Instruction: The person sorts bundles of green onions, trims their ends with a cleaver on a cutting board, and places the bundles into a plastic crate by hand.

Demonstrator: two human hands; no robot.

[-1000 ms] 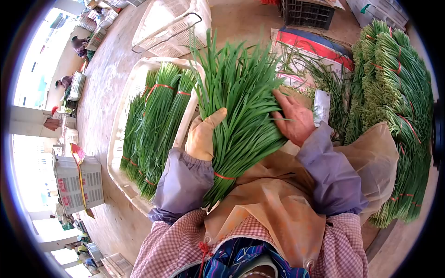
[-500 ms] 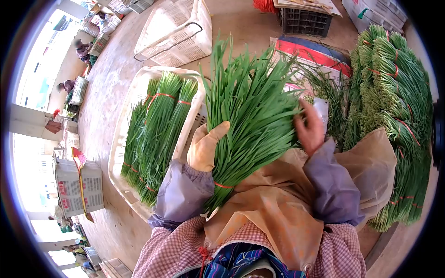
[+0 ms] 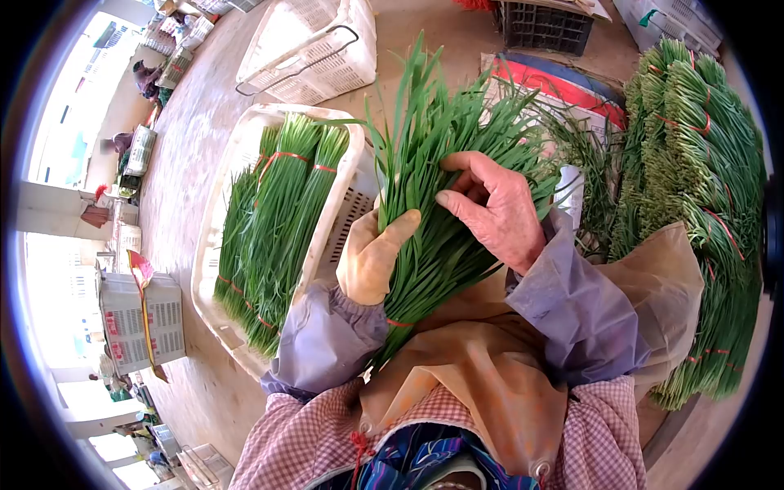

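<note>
My gloved left hand is wrapped round a bunch of Chinese chives, its thumb lying across the leaves. A red band rings the lower end of this bunch, above my lap, and its loose leaf tips fan out away from me. Over the middle of the leaves is my bare right hand, fingers half curled. Its forefinger and thumb tips rest at the leaves with a gap between them; nothing shows held there. To the left, several banded chive bunches lie in a white plastic crate.
Banded chives are piled high at the right. Loose leaves lie on a red and white sack. Ahead stand another white crate and a black crate. A brown apron covers my lap. People work far left.
My right hand has moved left from beside the bunch to over its leaves. My left hand still grips the bunch and has shifted slightly right in view.
</note>
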